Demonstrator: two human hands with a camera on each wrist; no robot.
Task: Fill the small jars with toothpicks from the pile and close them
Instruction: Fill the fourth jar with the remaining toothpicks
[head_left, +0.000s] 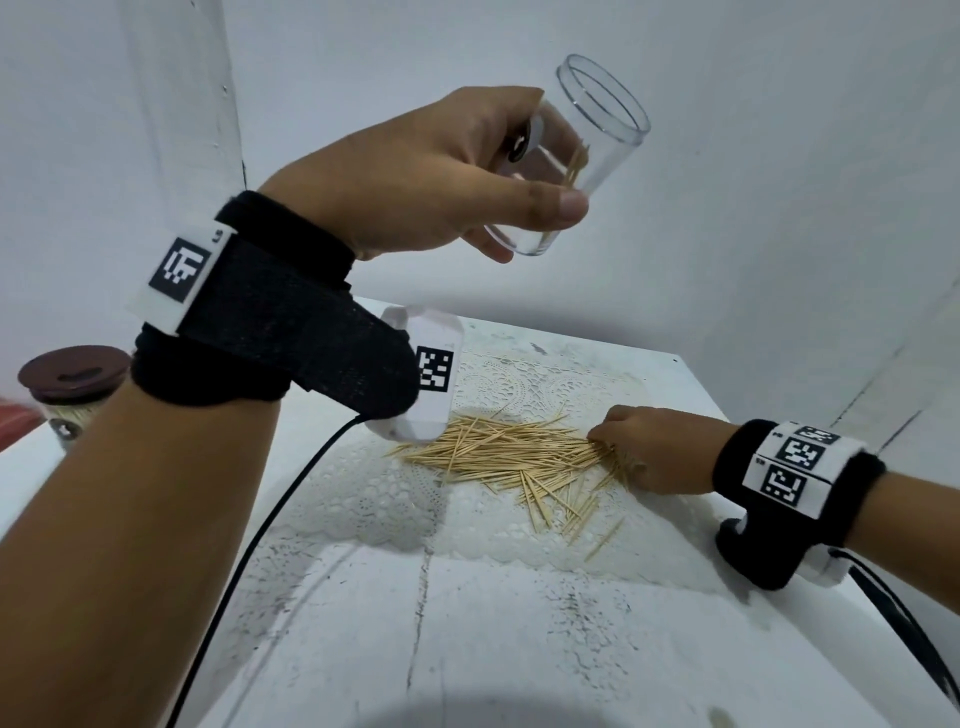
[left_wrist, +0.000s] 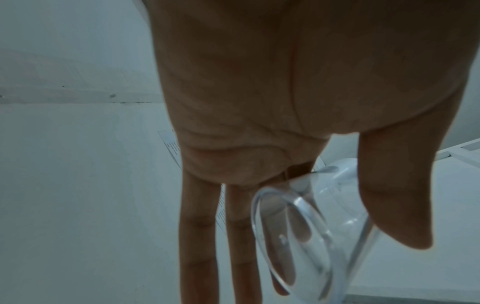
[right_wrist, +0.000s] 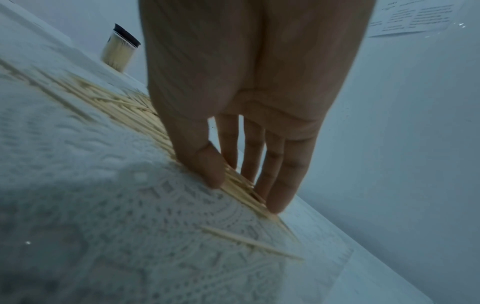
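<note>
My left hand (head_left: 540, 176) grips a clear lidless jar (head_left: 597, 119) high above the table, tilted with its mouth up and to the right. A few toothpicks lean inside it. In the left wrist view the thumb and fingers of my left hand (left_wrist: 345, 257) wrap the jar (left_wrist: 311, 226) near its base. The toothpick pile (head_left: 509, 447) lies on a white lace mat (head_left: 363, 499). My right hand (head_left: 610, 447) is down on the pile's right end. In the right wrist view my right hand (right_wrist: 241, 191) pinches a bunch of toothpicks (right_wrist: 124, 107) between thumb and fingers against the mat (right_wrist: 130, 226).
A closed jar full of toothpicks with a brown lid (head_left: 72, 384) stands at the table's far left, also seen as the lidded jar (right_wrist: 119, 51). The white table (head_left: 519, 623) meets white walls behind and right. A black cable (head_left: 270, 519) hangs from my left wrist. Stray toothpicks (head_left: 602, 540) lie near the mat's front edge.
</note>
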